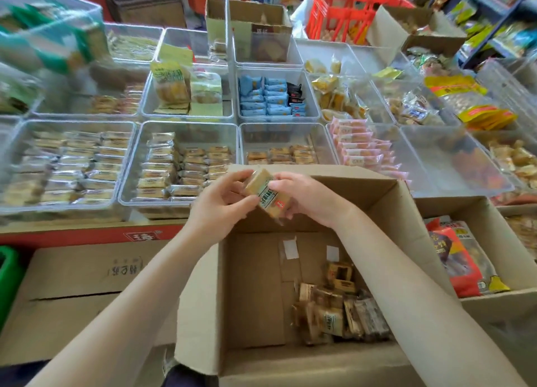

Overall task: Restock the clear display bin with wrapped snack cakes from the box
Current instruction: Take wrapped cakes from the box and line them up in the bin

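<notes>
Both hands hold a small stack of wrapped snack cakes (266,193) above the far edge of the open cardboard box (386,212). My left hand (216,209) grips the stack from the left and below. My right hand (305,197) grips it from the right. Several more wrapped cakes (340,308) lie in the box's right corner. Just beyond the hands stands a clear display bin (286,130) with a few matching cakes along its near side.
Clear bins of other wrapped snacks fill the table: a fuller one (180,168) to the left, pink packs (363,148) to the right. A closed carton (87,285) lies left of the box, and another box with a red bag (462,264) stands to the right.
</notes>
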Motion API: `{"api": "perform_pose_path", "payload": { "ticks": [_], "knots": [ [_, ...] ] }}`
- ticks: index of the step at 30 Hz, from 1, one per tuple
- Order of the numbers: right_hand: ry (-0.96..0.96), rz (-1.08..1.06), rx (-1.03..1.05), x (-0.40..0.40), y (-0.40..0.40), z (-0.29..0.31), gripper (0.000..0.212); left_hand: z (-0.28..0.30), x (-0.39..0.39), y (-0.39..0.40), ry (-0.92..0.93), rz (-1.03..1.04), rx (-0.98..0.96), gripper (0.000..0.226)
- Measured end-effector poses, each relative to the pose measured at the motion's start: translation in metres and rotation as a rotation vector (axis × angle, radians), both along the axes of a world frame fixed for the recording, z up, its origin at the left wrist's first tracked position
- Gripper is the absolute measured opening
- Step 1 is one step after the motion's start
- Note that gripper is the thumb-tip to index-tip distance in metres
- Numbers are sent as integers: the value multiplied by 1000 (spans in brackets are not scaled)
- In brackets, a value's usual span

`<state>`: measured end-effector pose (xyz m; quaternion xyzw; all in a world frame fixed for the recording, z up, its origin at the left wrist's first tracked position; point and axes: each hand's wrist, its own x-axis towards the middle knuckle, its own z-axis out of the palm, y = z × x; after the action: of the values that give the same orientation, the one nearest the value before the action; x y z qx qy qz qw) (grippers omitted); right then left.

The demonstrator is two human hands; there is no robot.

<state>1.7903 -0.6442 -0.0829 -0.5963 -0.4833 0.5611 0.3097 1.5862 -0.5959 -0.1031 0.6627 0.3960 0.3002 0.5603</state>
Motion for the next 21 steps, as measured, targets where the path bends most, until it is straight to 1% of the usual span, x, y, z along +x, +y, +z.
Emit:
{"api": "perform_pose_path", "payload": {
  "ticks": [2, 5, 7, 10, 12, 14, 16, 17, 19, 21],
  "knots": [
    [-126, 4, 100, -22, 19, 10, 28, -2, -21, 20, -49, 47, 41, 45],
    [-262, -12, 206, -60, 55, 14, 31, -15, -57, 54, 20, 141, 216, 45],
    [-308, -58, 233, -84, 83, 8, 34, -38, -86, 82, 169, 192, 252, 50],
    [-395, -115, 220, -116, 126, -5, 35, -84, -133, 120, 531, 229, 193, 57],
    [-501, -115, 161, -135, 155, -18, 37, -112, -157, 139, 716, 134, 217, 65],
    [-679, -89, 67, -149, 184, -41, 40, -135, -175, 153, 921, -58, 291, 74],
    [-801, -129, -32, -159, 209, -73, 40, -153, -188, 160, 1066, -235, 376, 83],
    [-820, -169, -71, -163, 221, -90, 39, -159, -192, 161, 1089, -282, 412, 86],
    [-863, -233, -121, -168, 238, -121, 37, -166, -197, 162, 1082, -307, 447, 90],
    [-948, -223, -162, -174, 249, -147, 39, -167, -198, 164, 1089, -323, 454, 93]
  ]
}}
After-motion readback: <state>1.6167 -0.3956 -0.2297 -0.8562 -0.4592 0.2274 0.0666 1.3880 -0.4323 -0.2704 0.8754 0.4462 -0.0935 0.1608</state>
